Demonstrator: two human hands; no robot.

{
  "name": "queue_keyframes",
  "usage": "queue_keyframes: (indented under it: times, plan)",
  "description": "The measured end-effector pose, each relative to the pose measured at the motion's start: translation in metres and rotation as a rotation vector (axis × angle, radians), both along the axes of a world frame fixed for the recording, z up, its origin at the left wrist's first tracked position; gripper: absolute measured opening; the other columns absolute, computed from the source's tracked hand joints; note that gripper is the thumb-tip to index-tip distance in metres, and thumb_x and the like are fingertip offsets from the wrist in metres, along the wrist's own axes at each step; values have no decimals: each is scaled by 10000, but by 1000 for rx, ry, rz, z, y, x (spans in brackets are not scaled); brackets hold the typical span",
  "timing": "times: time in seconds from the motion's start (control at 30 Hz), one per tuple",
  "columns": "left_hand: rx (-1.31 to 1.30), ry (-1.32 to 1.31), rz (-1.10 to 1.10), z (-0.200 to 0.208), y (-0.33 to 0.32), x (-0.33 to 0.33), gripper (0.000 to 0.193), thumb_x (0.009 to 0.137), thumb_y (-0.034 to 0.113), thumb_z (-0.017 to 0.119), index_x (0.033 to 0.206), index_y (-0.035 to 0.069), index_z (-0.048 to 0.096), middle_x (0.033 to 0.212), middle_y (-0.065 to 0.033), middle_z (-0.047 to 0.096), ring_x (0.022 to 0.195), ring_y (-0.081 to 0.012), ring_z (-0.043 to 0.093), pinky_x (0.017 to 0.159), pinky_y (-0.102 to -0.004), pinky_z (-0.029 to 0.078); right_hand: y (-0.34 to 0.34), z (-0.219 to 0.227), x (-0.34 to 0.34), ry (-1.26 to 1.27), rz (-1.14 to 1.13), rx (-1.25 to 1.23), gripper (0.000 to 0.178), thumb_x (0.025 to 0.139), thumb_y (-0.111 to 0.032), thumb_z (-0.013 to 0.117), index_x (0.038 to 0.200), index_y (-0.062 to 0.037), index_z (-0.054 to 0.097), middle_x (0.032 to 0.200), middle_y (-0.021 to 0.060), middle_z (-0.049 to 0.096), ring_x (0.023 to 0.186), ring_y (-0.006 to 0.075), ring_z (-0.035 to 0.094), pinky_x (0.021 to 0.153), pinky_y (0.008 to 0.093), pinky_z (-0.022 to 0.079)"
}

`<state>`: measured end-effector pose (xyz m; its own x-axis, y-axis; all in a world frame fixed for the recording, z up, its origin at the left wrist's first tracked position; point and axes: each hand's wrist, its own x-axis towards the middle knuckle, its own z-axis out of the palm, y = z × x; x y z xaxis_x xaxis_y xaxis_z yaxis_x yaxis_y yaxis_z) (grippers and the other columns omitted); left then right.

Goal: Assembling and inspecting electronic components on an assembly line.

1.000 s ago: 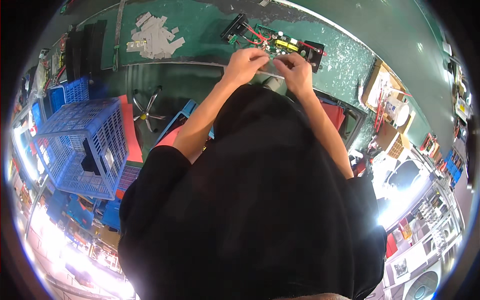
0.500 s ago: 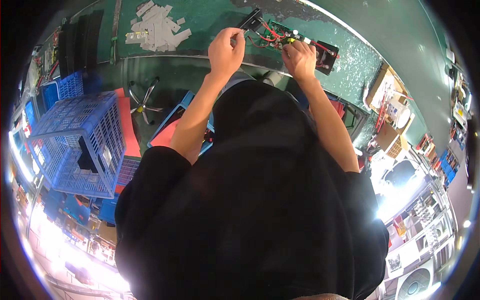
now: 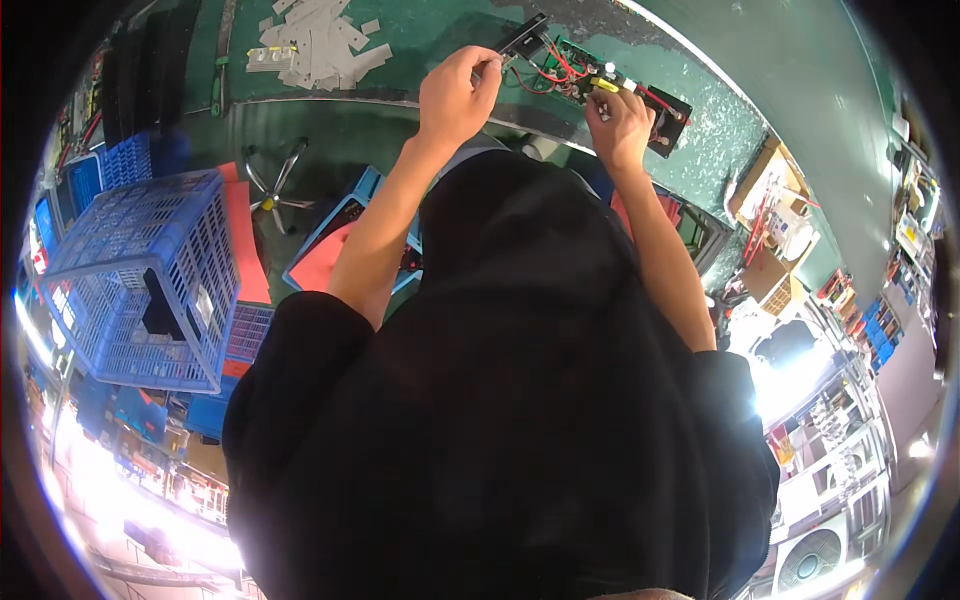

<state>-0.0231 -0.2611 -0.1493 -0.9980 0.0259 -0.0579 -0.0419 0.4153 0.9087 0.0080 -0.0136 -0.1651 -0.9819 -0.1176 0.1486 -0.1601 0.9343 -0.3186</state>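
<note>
A green circuit board (image 3: 567, 58) with red wires (image 3: 570, 68) lies at the far edge of the bench, in front of me. Wires link it to a narrow black panel (image 3: 524, 37), tilted at its left. My left hand (image 3: 460, 98) is closed, its thumb and forefinger pinching the near corner of that panel. Over the near side of the board, my right hand (image 3: 622, 128) is bent with its fingertips together beside a yellow component (image 3: 605, 84). What those fingertips grip is too small to make out. A black end plate (image 3: 670, 122) sits right of the hand.
Flat grey-white strips (image 3: 325, 45) lie piled on the green bench (image 3: 420, 40) at left. A blue plastic crate (image 3: 140, 270) and a chair base (image 3: 275, 190) stand below on the left. An open cardboard box (image 3: 775, 190) with tools is at right.
The whole view has shifted slightly. My right hand has moved a little right along the board, and the black panel has turned somewhat beside my left fingers.
</note>
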Motion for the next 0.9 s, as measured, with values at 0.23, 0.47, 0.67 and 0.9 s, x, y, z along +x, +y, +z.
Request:
queue_keyframes:
  times: [0.23, 0.47, 0.67, 0.9]
  plan:
    - [40, -3, -12, -6, 1, -3, 143, 903, 162, 608, 956, 36, 650, 781, -66, 673, 670, -133, 638, 610, -258, 488, -1, -6, -5, 27, 98, -31, 80, 735, -158, 696, 808, -138, 672, 769, 22, 600, 770, 233, 588, 700, 384, 393]
    - [32, -25, -54, -3, -6, -8, 171, 908, 200, 607, 951, 43, 659, 776, -71, 675, 664, -151, 641, 616, -269, 492, -5, -5, -2, 88, 114, -14, 110, 705, -116, 710, 796, -151, 660, 758, 6, 597, 728, 213, 581, 702, 349, 394]
    - [44, -82, -63, 11, 7, 3, 166, 870, 207, 606, 899, 52, 657, 779, -92, 680, 673, -260, 649, 605, -355, 493, -8, 29, 1, 298, 198, 53, 210, 694, -92, 770, 865, -172, 679, 778, -27, 604, 698, 157, 564, 695, 309, 387]
    - [352, -413, -344, 5, 50, 6, 300, 890, 249, 593, 1039, -1, 667, 811, -134, 686, 714, -206, 659, 673, -323, 499, -10, 42, 5, 317, 289, 28, 241, 687, -115, 793, 899, -188, 705, 788, -47, 591, 694, 125, 559, 751, 303, 404]
